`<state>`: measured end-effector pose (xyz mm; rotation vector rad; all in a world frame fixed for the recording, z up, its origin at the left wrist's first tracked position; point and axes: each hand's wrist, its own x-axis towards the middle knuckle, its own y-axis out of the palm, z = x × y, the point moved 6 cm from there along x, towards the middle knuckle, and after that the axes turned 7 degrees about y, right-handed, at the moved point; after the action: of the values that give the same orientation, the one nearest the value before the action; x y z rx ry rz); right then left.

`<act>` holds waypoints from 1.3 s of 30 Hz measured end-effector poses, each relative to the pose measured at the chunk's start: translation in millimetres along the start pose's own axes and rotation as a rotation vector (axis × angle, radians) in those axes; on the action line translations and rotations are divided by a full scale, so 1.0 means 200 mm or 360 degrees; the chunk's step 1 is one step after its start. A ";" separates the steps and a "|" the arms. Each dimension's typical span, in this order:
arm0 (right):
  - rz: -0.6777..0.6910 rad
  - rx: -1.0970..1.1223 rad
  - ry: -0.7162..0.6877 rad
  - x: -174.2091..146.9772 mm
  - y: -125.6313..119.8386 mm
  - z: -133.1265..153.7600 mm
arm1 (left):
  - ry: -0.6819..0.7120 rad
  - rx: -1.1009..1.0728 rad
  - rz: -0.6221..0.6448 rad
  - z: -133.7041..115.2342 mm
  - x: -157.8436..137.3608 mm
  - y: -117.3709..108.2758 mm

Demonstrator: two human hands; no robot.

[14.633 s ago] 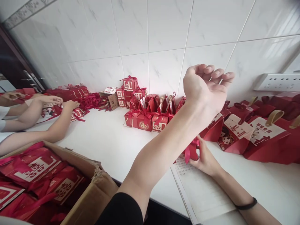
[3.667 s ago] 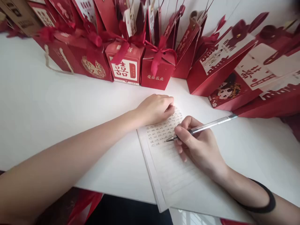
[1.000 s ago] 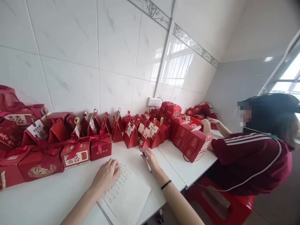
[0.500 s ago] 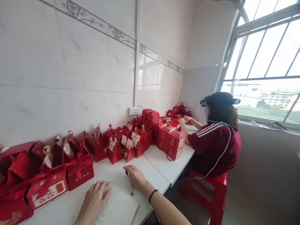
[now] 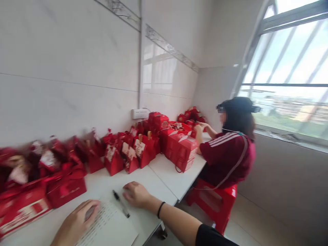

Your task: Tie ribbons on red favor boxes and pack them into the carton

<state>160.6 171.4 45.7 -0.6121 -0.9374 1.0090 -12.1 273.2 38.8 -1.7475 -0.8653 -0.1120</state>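
Loosely curled right hand (image 5: 136, 194) just beside pen (image 5: 121, 204), left hand (image 5: 77, 220) at notebook (image 5: 115, 228)

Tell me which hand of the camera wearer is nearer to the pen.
Right. The right hand is just to the right of the pen, apart from it; the left hand is farther off, to the pen's left.

The left hand (image 5: 78, 222) is loosely bent at near left; the right hand (image 5: 137, 195), farther right, is loosely curled.
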 end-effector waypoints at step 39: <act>-0.0422 0.0512 0.0453 -0.53 -0.17 0.05 | -0.0469 0.0709 0.0675 0.24 0.32 -0.60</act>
<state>143.2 61.0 39.4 -0.3382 -0.5712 0.7871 -54.7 358.2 147.4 -1.5004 -0.6441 0.5891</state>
